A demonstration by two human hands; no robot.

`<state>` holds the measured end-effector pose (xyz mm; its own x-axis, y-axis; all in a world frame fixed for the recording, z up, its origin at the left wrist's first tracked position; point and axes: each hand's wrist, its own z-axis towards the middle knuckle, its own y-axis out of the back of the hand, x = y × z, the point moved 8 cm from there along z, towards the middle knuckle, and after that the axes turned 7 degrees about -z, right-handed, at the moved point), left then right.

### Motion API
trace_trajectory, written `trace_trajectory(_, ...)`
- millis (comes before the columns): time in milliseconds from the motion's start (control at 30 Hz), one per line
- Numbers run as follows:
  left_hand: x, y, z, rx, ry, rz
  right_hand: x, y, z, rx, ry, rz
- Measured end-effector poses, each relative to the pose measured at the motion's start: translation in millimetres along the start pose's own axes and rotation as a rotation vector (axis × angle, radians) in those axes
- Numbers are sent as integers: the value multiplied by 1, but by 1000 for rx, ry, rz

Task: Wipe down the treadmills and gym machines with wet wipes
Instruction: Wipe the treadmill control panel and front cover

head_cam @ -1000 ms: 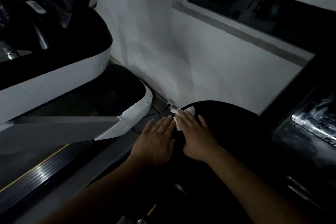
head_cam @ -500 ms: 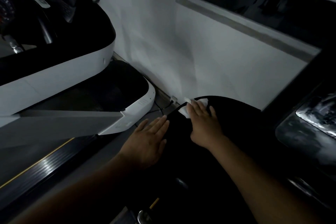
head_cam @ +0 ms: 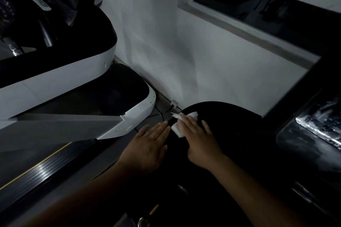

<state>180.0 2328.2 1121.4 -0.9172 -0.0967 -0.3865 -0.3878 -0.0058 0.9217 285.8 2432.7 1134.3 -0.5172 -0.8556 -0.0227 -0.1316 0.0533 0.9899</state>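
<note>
On the black motor cover, the right hand presses the wet wipe flat-fingered; unwiped cover lies rightward. The left hand rests flat alongside.

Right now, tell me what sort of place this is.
Probably a gym or fitness room, dimly lit. A white-and-black treadmill stands on the left with its ribbed side rail, and the right hand presses a white wipe onto the rounded black cover of a second machine beside it.
</note>
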Motion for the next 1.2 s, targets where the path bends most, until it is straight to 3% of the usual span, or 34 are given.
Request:
trace_trajectory(133, 0, 2, -1, -26, -2, 8, -26, 8, 32, -28, -178, -3)
trace_trajectory(267, 1, -1, -2, -22, -4, 8, 18, -2, 5, -64, 34, 39)
trace_trajectory(433, -1, 2, -2, -2, -1, -11, -24, 5, 27, -38, -149, -49)
trace_trajectory(600, -1, 1, -2, -17, -9, 0, 15, -6, -3, -56, 33, 10)
trace_trajectory(767, -2, 2, 0, 14, 8, 35, -24, 3, 31, -31, -153, -44)
trace_trajectory(933, 3, 4, -20, 3, 48, 103, 23, -5, -6, -43, 80, 0)
trace_trajectory(1100, 11, -3, -45, -43, 82, 45, -6, 0, 22, -8, -61, -50)
trace_trajectory(1200, 9, -3, -44, -57, 84, 37, 37, -2, 14, -39, 77, 14)
